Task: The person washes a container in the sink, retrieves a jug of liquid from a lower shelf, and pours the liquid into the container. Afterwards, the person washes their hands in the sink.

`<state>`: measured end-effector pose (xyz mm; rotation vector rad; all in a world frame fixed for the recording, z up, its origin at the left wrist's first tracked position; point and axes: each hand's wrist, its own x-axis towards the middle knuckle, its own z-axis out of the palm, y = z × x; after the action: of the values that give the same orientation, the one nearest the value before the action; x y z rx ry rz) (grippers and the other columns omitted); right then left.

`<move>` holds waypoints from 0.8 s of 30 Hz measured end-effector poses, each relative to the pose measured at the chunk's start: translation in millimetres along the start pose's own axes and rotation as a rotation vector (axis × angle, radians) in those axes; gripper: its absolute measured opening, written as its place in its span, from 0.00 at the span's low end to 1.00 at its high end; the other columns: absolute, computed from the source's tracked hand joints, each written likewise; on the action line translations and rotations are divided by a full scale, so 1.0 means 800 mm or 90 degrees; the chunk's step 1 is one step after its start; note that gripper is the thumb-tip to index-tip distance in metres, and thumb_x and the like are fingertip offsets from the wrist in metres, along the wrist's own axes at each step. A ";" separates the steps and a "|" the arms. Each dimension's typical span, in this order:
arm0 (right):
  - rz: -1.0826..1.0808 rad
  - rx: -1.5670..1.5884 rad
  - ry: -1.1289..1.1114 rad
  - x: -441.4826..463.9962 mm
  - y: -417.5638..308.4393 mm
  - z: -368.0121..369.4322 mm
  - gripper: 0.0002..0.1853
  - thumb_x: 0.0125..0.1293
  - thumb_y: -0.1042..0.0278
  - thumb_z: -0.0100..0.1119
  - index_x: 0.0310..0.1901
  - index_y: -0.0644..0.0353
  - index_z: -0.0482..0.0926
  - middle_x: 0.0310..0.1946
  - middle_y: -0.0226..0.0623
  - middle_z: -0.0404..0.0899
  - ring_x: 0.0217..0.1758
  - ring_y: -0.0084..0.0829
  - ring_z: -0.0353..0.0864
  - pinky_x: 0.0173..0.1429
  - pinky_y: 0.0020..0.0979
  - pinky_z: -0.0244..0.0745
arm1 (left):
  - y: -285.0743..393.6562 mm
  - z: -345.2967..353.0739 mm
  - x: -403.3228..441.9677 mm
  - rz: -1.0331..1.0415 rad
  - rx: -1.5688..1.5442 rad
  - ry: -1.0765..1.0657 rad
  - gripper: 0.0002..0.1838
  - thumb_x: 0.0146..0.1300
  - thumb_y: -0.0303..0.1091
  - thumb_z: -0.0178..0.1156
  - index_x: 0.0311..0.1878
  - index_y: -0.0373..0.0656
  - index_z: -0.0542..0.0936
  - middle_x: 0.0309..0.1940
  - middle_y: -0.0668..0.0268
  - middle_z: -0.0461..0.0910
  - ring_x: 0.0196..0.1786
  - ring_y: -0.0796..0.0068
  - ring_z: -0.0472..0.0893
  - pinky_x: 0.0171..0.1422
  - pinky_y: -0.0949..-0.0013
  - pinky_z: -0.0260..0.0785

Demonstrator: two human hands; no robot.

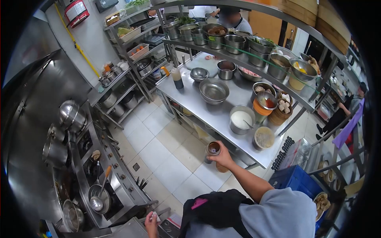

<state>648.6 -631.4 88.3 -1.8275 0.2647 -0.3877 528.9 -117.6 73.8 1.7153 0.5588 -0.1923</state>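
My right hand (223, 158) is wrapped round a small glass jar (213, 148) with dark reddish-brown contents, held out over the floor beside the steel table. Its mouth faces up toward me. My left hand (151, 224) is low at the bottom edge, fingers curled, with something small and whitish at the fingertips that I cannot make out. Nearest the jar on the steel table (174, 99) are a steel pot of white stuff (242, 119) with a spoon in it and a tub of pale brown contents (263, 138).
On the left, a stove (115, 168) carries a wok (99, 198) with a ladle. A shelf (222, 53) above the table bears several steel pots. A blue crate (293, 180) stands at right. Other people are beyond the shelf and at far right.
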 end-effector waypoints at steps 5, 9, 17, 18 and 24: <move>-0.008 0.042 0.139 0.078 0.005 -0.010 0.36 0.40 0.69 0.79 0.53 0.62 0.72 0.46 0.35 0.79 0.50 0.30 0.78 0.59 0.32 0.72 | 0.053 0.060 0.121 -0.015 0.060 -0.108 0.21 0.63 0.41 0.66 0.57 0.46 0.77 0.44 0.66 0.80 0.38 0.79 0.78 0.34 0.74 0.70; -0.012 0.050 0.244 0.142 0.016 -0.010 0.33 0.42 0.72 0.78 0.51 0.62 0.72 0.44 0.35 0.79 0.48 0.28 0.78 0.58 0.31 0.72 | 0.099 0.129 0.238 -0.030 0.019 -0.207 0.25 0.62 0.46 0.66 0.59 0.46 0.76 0.47 0.63 0.79 0.44 0.75 0.78 0.41 0.69 0.72; 0.071 0.003 0.415 0.234 0.046 0.001 0.32 0.42 0.72 0.77 0.51 0.60 0.73 0.45 0.34 0.80 0.50 0.29 0.79 0.58 0.32 0.72 | 0.205 0.335 0.452 -0.028 0.195 -0.418 0.27 0.58 0.50 0.69 0.55 0.44 0.79 0.43 0.60 0.81 0.44 0.73 0.79 0.40 0.70 0.72; 0.080 0.003 0.446 0.240 0.048 0.003 0.31 0.42 0.73 0.77 0.51 0.60 0.73 0.45 0.34 0.80 0.49 0.29 0.79 0.58 0.32 0.72 | 0.216 0.361 0.477 -0.010 0.211 -0.453 0.27 0.57 0.50 0.69 0.55 0.43 0.79 0.43 0.59 0.82 0.45 0.72 0.79 0.43 0.69 0.73; 0.087 -0.056 0.461 0.268 0.049 0.014 0.34 0.44 0.73 0.76 0.55 0.61 0.69 0.46 0.35 0.78 0.50 0.30 0.78 0.59 0.33 0.72 | 0.321 0.550 0.542 0.362 0.329 -0.583 0.34 0.54 0.49 0.70 0.60 0.39 0.74 0.54 0.50 0.79 0.58 0.56 0.79 0.60 0.61 0.71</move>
<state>850.8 -713.0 75.7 -1.6795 0.9084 -0.9463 1101.1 -458.9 15.8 1.9598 -0.7024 -0.7021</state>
